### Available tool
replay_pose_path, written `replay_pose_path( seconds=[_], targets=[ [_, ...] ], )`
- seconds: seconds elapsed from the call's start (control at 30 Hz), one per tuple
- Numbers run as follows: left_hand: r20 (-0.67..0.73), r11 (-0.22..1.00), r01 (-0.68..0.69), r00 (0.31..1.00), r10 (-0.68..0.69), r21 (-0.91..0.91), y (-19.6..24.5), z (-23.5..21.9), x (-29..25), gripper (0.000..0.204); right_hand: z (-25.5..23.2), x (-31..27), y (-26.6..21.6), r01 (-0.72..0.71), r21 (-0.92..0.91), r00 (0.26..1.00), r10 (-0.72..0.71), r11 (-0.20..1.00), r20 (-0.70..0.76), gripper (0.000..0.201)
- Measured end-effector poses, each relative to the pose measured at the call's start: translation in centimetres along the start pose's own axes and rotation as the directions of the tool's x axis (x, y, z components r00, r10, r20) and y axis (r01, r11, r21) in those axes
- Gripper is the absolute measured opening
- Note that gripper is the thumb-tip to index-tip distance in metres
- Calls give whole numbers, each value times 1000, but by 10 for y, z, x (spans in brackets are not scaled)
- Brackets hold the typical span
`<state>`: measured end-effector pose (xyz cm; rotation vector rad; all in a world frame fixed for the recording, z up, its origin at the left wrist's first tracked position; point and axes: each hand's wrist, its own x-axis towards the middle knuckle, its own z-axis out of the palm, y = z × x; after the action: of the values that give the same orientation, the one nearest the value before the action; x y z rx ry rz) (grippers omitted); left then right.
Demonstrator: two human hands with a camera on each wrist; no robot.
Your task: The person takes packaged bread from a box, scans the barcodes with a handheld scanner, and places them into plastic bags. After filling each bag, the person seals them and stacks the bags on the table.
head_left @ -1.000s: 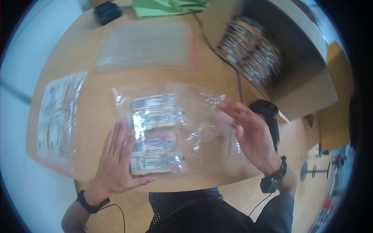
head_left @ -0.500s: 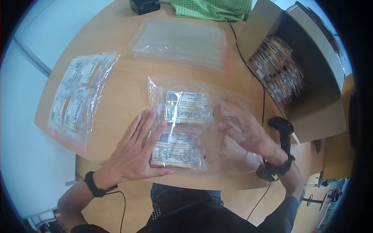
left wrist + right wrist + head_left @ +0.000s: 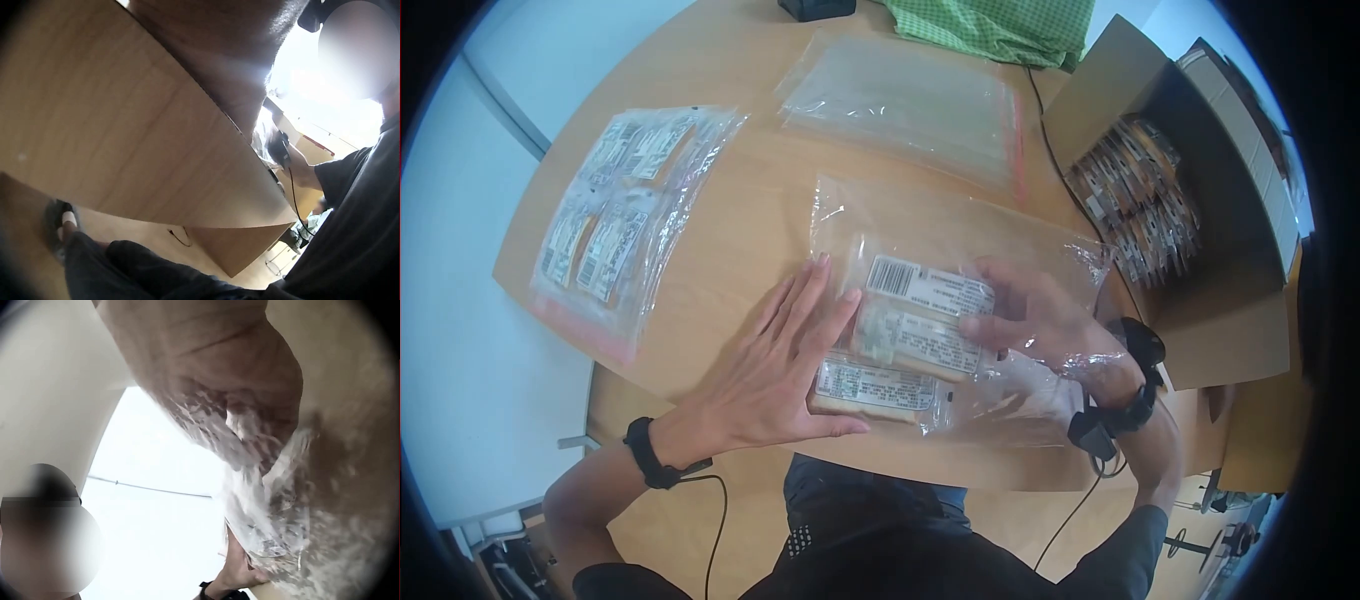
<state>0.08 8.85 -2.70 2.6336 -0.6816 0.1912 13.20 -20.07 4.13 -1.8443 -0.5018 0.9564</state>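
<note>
A clear plastic bag (image 3: 1040, 235) lies near the table's front edge, with flat labelled packets inside. The upper labelled packet (image 3: 925, 310) is tilted and overlaps the lower labelled packet (image 3: 875, 388). My right hand (image 3: 1050, 325) is inside the bag from its right side, gripping the upper packet's right end with the thumb on top; its fingertips are partly hidden. Crinkled film surrounds that hand in the right wrist view. My left hand (image 3: 760, 365) rests along the packets' left side, fingers straight and spread, thumb along the lower packet's front edge.
A filled bag of labelled packets (image 3: 615, 215) lies left. Flat clear bags (image 3: 910, 105) lie at the back, before a green checked cloth (image 3: 1000, 30). At right stands an open cardboard box (image 3: 1230, 320) of wrapped packets, with a black handheld scanner (image 3: 1138, 345) beside it and a cable behind.
My right hand has reached leftward inside the bag and taken hold of the upper packet, which now tilts over the lower one. The left hand stays beside the packets. The head view has shifted.
</note>
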Motion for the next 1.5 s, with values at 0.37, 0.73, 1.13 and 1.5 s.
replay_pose_path(
  seconds=[0.37,0.73,1.13,1.5],
  targets=[
    [-19,1000,10,1000,-10,17,3,3,-4,129,3,20,-9,158,-313,971,-91,936,219,61],
    [131,293,283,884,-448,-913,23,-55,40,97,19,-47,-16,20,-52,999,-22,998,-32,59],
    [-454,859,113,810,-371,-499,-121,-101,247,27,-102,-166,-3,-299,-561,209,-521,772,-828,64],
    [-598,899,421,753,-273,119,-225,-47,266,60,-198,-122,48,-869,-465,321,-526,167,-788,44]
  ],
)
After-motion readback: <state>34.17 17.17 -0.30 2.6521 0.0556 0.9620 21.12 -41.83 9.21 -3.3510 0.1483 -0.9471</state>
